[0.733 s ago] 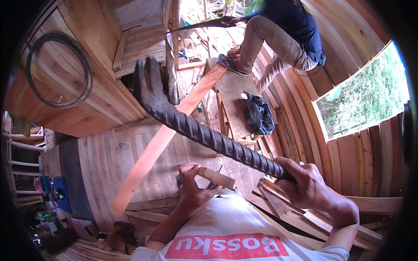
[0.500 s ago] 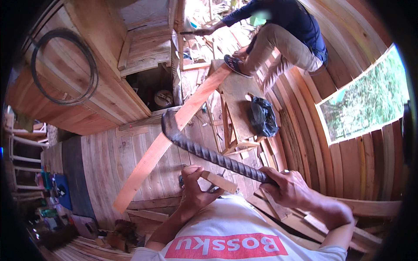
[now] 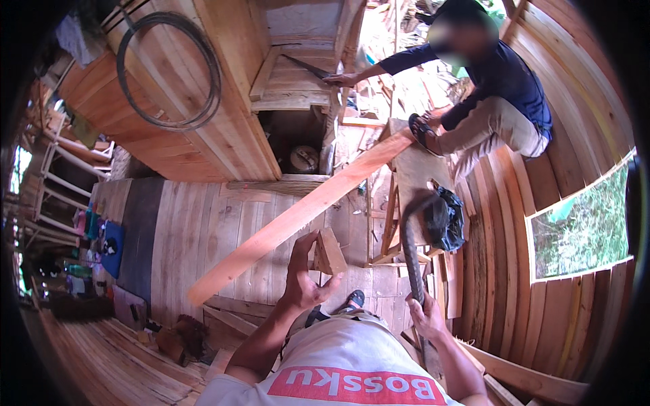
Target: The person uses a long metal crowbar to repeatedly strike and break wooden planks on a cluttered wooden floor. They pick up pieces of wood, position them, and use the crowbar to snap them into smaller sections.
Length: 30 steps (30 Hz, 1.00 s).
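My left hand (image 3: 301,281) grips a short wood block (image 3: 329,252) between thumb and fingers, in front of my shirt. Closed around the lower part of a bent ribbed steel bar (image 3: 411,254) is my right hand (image 3: 428,317). The bar stands nearly upright in view, its curved end near a black plastic bag (image 3: 447,220). Beyond my hands a long orange-brown plank (image 3: 291,225) slants up to a wooden bench (image 3: 409,177). A co-worker's sandalled foot (image 3: 421,128) rests at its far end.
A crouching co-worker (image 3: 504,101) reaches left with a dark tapering blade (image 3: 306,65). A wooden cabinet (image 3: 233,81) with a coil of black cable (image 3: 169,71) stands far left. Loose boards (image 3: 528,365) lie at the lower right. A window opening (image 3: 582,223) is in the right wall.
The steel bar has swung from lying across the plank to nearly upright on the right. My left hand has raised the wood block slightly. The view has shifted, and the co-worker's blade shows more.
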Motion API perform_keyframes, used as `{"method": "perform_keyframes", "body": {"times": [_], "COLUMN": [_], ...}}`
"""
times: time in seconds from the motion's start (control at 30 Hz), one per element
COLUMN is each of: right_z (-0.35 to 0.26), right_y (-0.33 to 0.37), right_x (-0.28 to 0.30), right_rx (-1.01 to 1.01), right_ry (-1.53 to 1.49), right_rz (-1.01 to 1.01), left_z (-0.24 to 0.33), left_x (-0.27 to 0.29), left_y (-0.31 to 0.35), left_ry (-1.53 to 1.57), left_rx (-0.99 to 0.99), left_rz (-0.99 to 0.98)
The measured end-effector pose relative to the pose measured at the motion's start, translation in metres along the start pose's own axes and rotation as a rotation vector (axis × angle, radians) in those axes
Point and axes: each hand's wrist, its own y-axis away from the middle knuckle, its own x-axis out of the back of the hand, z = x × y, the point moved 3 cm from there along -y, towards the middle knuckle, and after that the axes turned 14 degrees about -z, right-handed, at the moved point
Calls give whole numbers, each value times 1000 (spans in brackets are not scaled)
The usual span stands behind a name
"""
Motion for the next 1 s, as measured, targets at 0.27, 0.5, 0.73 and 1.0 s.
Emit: {"method": "perform_keyframes", "body": {"times": [0.27, 0.5, 0.73, 1.0], "right_z": [114, 152, 167, 160], "right_y": [-30, -36, -33, -26], "right_x": [-36, -57, -66, -59], "right_rx": [-143, -214, -326, -359], "right_ry": [-306, -213, -113, -121], "right_rz": [63, 189, 133, 65], "left_z": [-8, -25, -34, -59], "left_x": [16, 18, 27, 4], "left_y": [15, 27, 28, 45], "left_ry": [219, 43, 338, 195], "left_rx": [-85, -87, 0, 209], "left_rz": [233, 333, 308, 218]}}
